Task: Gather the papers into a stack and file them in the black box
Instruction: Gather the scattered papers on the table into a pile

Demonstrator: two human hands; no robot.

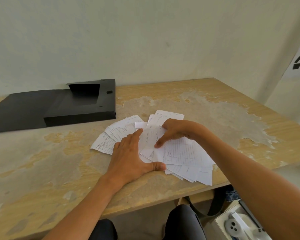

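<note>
Head cam: we had both hands flat and spread on the papers [180, 153], left [130, 156] and right [173, 132]; box [59, 104] lay open, far left.

Single head-worn wide-angle view, looking forward and down from above the near edge of the worktop [215, 104]. It is facing the back wall [145, 40], sitting close over both forearms; the person's lap is showing along the bottom edge.
</note>
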